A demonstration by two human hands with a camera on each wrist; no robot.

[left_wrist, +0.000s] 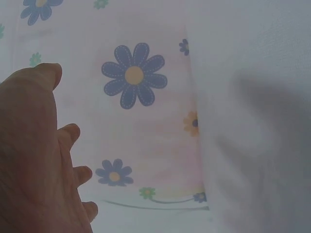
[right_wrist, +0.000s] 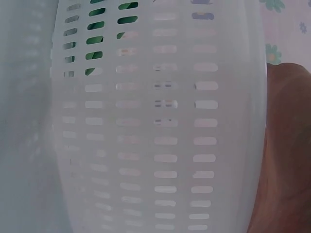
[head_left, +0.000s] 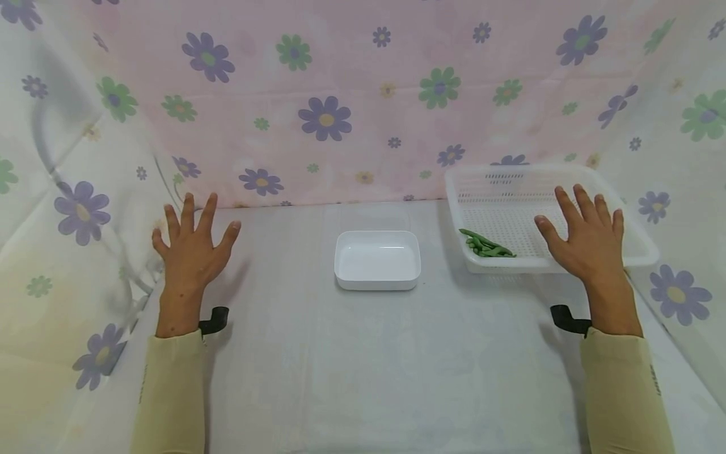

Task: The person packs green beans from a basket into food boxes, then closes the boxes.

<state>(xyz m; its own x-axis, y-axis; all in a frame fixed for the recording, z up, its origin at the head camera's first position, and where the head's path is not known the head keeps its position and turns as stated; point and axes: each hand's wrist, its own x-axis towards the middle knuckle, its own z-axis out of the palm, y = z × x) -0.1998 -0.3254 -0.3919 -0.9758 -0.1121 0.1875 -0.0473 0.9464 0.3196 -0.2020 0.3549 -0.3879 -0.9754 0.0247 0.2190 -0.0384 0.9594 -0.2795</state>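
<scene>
Beige sleeves (head_left: 170, 391) flank the surface (head_left: 363, 366); the left hand (head_left: 193, 255) near its left edge and the right hand (head_left: 592, 243) above a white perforated basket (head_left: 501, 217) at the far right corner are spread wide, holding nothing. Green bean pods (head_left: 486, 246) lie in the basket's near left corner; a white dish (head_left: 377, 258) sits toward the far edge, broad surface before it.

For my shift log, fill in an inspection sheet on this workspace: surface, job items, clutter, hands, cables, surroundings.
Surface: pale tabletop, smooth-looking.
Job items: white dish at mid-table; green beans in the near left corner of the white perforated basket, right of the dish.
Clutter: nothing seen.
Hands: left hand left of the dish, right hand at the basket's right side; both hold nothing, fingers spread.
Cables: grey cord-like curve at left; cannot tell what it is.
Surroundings: flowered curtain behind and at both sides.
</scene>
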